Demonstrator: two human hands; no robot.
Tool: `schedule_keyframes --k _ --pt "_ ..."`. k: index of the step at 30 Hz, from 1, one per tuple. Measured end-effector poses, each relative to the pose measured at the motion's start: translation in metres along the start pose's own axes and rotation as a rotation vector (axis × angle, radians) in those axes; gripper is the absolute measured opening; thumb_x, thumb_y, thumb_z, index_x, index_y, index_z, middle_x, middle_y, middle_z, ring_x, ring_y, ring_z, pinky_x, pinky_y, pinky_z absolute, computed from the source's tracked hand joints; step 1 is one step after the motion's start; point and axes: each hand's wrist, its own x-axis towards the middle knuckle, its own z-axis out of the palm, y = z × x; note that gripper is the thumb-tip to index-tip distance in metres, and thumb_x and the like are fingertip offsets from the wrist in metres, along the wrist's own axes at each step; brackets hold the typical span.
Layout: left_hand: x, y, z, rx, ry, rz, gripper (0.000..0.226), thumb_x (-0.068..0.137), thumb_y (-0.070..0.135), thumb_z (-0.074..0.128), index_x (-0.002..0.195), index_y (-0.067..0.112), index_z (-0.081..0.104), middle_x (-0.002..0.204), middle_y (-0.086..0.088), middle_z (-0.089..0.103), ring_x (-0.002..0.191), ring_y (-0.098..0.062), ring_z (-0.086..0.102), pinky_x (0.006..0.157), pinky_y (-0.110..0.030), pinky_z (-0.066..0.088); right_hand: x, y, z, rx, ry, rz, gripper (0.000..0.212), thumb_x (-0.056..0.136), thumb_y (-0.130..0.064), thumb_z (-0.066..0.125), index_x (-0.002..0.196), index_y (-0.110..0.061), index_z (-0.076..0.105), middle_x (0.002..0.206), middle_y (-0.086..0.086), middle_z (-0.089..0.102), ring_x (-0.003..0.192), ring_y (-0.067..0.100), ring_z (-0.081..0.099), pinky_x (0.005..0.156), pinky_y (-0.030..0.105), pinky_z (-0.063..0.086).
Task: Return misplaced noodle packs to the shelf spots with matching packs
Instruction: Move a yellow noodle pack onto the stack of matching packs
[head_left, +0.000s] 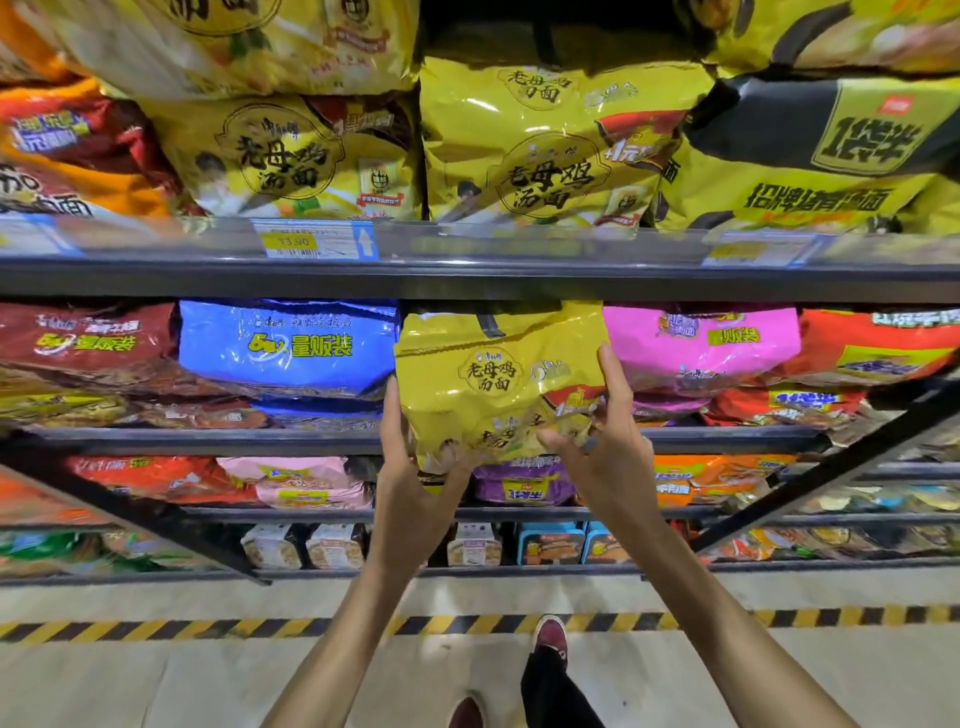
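Yellow noodle pack (493, 374) gripped between both hands (410, 467) (610, 441)

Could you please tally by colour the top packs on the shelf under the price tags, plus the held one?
Dark red pack: 1
Blue pack: 1
Pink pack: 1
Red pack: 1
Yellow pack, held: 1
Total: 5

Bare forearms (332, 639); black trousers (553, 691); dark red shoes (550, 635) (the toe rims look pale, perhaps white, though blurred).
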Motion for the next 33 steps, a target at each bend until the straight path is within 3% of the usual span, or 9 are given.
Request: schedule_keyframes --k 3,6,10,15,19,24,27,29,33 --pt "-0.002 0.005 -0.006 0.003 -0.026 -0.014 0.105 0.087 0.031 0.075 0.156 0.048 -0.002 0.163 -0.005 0.032 0.145 -0.014 0.043 0.112 -0.042 0.046 -0.002 -0.007 -0.005 -0.062 0.014 -0.019 0.113 0.071 -0.028 0.088 0.155 -0.035 0.014 0.157 -0.013 0.037 0.095 0.025 0.067 0.070 0.039 0.055" --pt "-0.006 0.010 -0.011 -0.025 -0.042 -0.060 0.106 0.086 0.019 0.071 0.149 0.065 -0.002 0.163 0.009 0.032 0.144 -0.011 0.044 0.109 -0.053 0.047 -0.005 -0.011 -0.010 -0.098 0.026 -0.078 0.108 0.072 -0.029 0.087 0.156 -0.026 0.020 0.155 -0.011 0.041 0.074 0.019 0.056 0.060 0.031 0.050" --pt "-0.014 0.018 -0.015 -0.029 -0.072 -0.057 0.102 0.089 0.024 0.069 0.150 0.063 -0.003 0.163 0.028 0.021 0.147 0.004 0.031 0.118 -0.044 0.037 -0.009 -0.020 -0.024 -0.035 -0.038 -0.033 0.104 0.075 -0.034 0.083 0.156 -0.035 0.017 0.154 -0.022 0.037 0.086 0.018 0.062 0.064 0.036 0.052" --pt "-0.026 0.026 -0.020 -0.031 -0.079 -0.057 0.096 0.090 0.022 0.065 0.149 0.066 0.002 0.161 0.033 0.020 0.148 0.001 0.031 0.119 -0.044 0.037 -0.019 -0.037 -0.040 -0.040 -0.125 0.060 0.102 0.078 -0.039 0.079 0.151 -0.050 0.009 0.137 -0.013 0.059 0.083 0.021 0.065 0.070 0.039 0.052" --pt "-0.039 0.031 -0.029 -0.033 -0.084 -0.047 0.092 0.093 0.024 0.063 0.150 0.065 0.003 0.165 0.026 0.016 0.153 -0.013 0.026 0.118 -0.054 0.035 -0.034 -0.048 -0.043 -0.127 -0.102 0.007 0.108 0.075 -0.038 0.084 0.156 -0.039 0.012 0.136 -0.003 0.061 0.077 0.021 0.066 0.061 0.041 0.056" --pt "-0.040 0.047 -0.041 -0.030 -0.149 -0.021 0.091 0.092 0.020 0.063 0.151 0.054 0.003 0.156 0.047 0.010 0.150 0.008 0.018 0.118 -0.013 0.024 -0.054 -0.067 -0.056 -0.130 -0.060 0.014 0.102 0.077 -0.031 0.084 0.153 -0.035 0.016 0.132 0.000 0.063 0.079 0.025 0.067 0.059 0.041 0.055" --pt "-0.040 0.059 -0.047 -0.039 -0.169 -0.015 0.091 0.091 0.022 0.064 0.151 0.055 0.003 0.155 0.049 0.008 0.150 0.010 0.015 0.117 -0.009 0.020 -0.056 -0.079 -0.070 -0.082 -0.077 0.098 0.098 0.080 -0.033 0.081 0.152 -0.041 0.015 0.112 -0.005 0.067 0.057 0.005 0.046 0.053 0.031 0.045" --pt "-0.041 0.068 -0.050 -0.036 -0.181 -0.002 0.092 0.091 0.024 0.064 0.150 0.058 0.003 0.155 0.048 0.007 0.150 0.013 0.012 0.115 -0.005 0.019 -0.061 -0.089 -0.081 -0.106 -0.073 0.130 0.098 0.081 -0.034 0.080 0.152 -0.042 0.013 0.085 -0.021 0.052 0.050 0.000 0.036 0.050 0.022 0.034" --pt "-0.043 0.089 -0.055 -0.022 -0.187 0.038 0.096 0.090 0.026 0.067 0.147 0.067 0.001 0.155 0.049 0.008 0.148 0.016 0.013 0.113 -0.004 0.020 -0.068 -0.113 -0.109 -0.145 -0.095 0.148 0.101 0.080 -0.038 0.079 0.149 -0.049 0.007 0.103 -0.003 0.061 0.074 0.019 0.059 0.063 0.032 0.036"
